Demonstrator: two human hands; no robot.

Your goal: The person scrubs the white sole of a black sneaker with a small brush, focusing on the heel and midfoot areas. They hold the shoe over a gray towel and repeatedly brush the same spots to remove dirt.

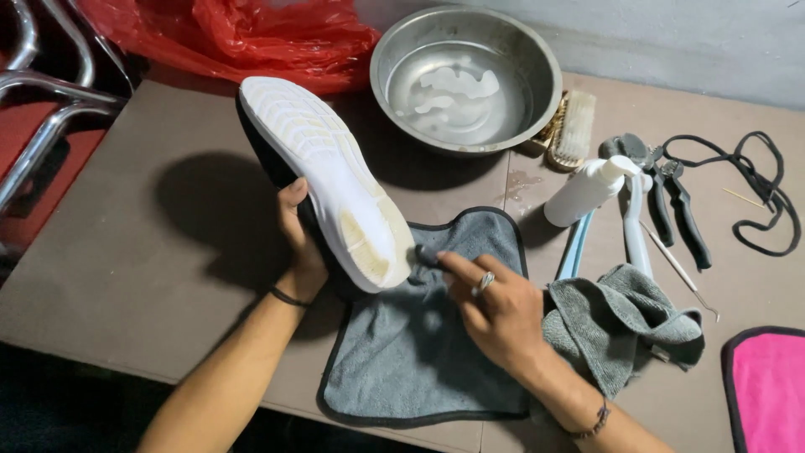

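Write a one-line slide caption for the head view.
Left hand tilts a shoe sole-up while right hand wipes its heel with a grey cloth.

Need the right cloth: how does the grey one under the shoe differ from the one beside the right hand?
The flat grey cloth lies spread, black-edged, under the shoe heel; the crumpled grey cloth is bunched, with no dark edging visible. The flat one looks smoother, the crumpled one coarser. Both are grey and on the table.

Brown table (168,277), grey cloth (411,369), steel bowl (466,80), pliers (675,210), pink mat (771,386)
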